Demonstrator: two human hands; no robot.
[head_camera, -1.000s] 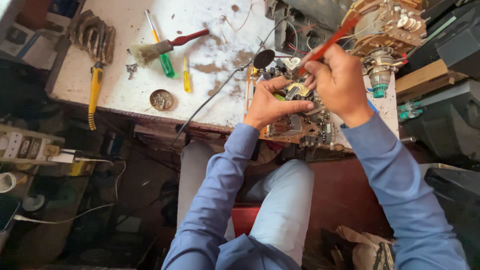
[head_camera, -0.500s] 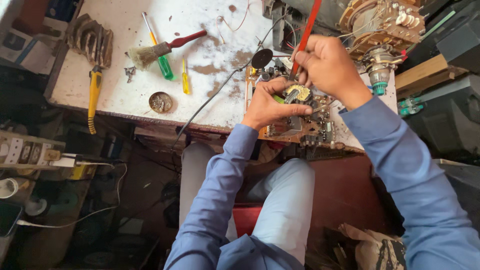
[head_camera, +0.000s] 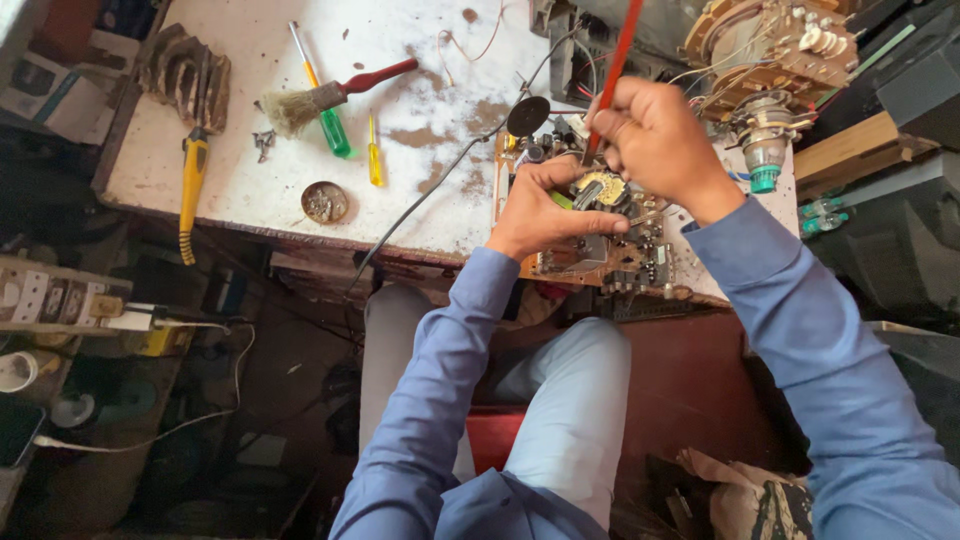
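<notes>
Circuit board (head_camera: 600, 250) at right of centre, overhanging worktop (head_camera: 430, 80) front edge, directly under both hands. Left hand (head_camera: 545, 205) curled on board, thumb and forefinger framing yellowish coil part (head_camera: 603, 186). Right hand (head_camera: 655, 135) closed round red tool (head_camera: 617, 60); shaft runs steeply from top of frame down-left, tip at coil, right hand nearer.
</notes>
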